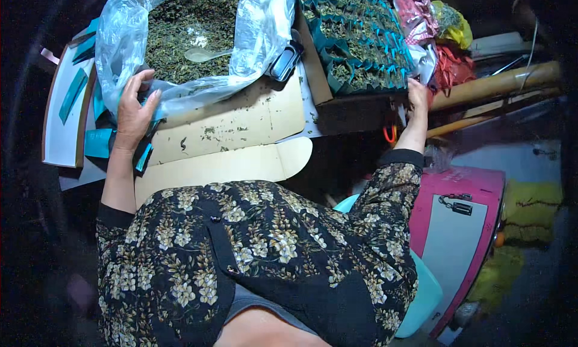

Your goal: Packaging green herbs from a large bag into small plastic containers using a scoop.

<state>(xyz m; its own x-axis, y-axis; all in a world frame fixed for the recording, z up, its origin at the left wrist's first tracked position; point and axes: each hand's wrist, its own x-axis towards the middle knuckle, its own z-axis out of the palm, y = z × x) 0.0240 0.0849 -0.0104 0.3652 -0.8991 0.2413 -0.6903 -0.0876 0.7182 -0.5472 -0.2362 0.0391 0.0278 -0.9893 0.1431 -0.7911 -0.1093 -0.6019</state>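
Observation:
My left hand (137,110) rests at the near left edge of a clear plastic bag (194,94), fingers apart; whether it grips the plastic I cannot tell. The bag lies open around a heap of dried leaves (180,26), with a pale spoon (203,54) on top. Beside the bag's right edge sits a dark device with a glossy face (285,63). Further right, a cardboard box (311,53) holds rows of teal packets (356,44) filled with dried leaves. My right hand (417,94) is at that box's near right corner, its fingertips partly hidden.
Cardboard flaps (226,161) with leaf crumbs lie before me. At left stand a white-lined box (67,121) and teal packets (98,141). Bamboo poles (496,87), red plastic (451,67) and orange scissor-like handles (389,133) are at right, above a pink and white box (456,229).

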